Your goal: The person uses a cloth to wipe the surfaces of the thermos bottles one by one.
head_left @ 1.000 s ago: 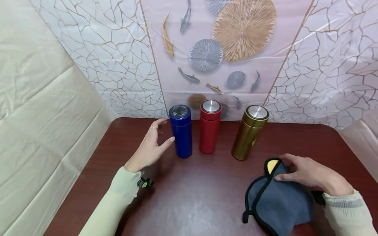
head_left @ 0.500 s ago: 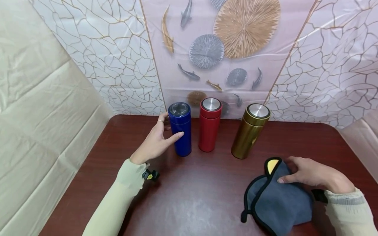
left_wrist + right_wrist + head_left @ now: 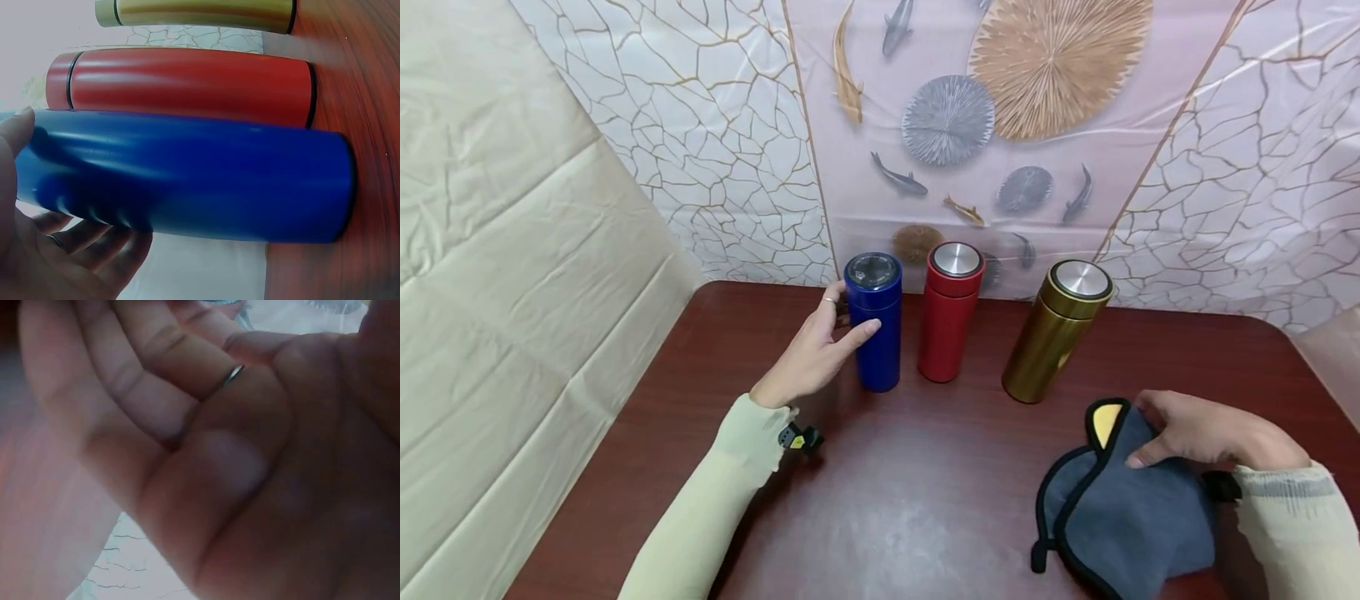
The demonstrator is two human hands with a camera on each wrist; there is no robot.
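Note:
The left hand (image 3: 808,354) is round the upper part of the upright blue bottle (image 3: 878,342), thumb on its front and fingers behind its left side. In the left wrist view, the thumb lies on one side of the blue bottle (image 3: 206,178) and the fingers (image 3: 106,250) on the other. At the right, the right hand (image 3: 1221,433) holds the upper edge of a dark grey cloth piece (image 3: 1142,517) with black trim and a yellow patch; its fingertips are partly hidden behind the cloth. The right wrist view shows mostly the palm and fingers.
A red bottle (image 3: 950,321) stands just right of the blue one, apart from it. Farther right is a gold bottle (image 3: 1048,342) with a silver lid. The reddish-brown table (image 3: 880,508) meets a patterned backdrop (image 3: 730,142) behind the bottles.
The left hand has moved right, from beside the blue bottle to a hold round it. The right hand stays at the cloth. The head view has shifted slightly.

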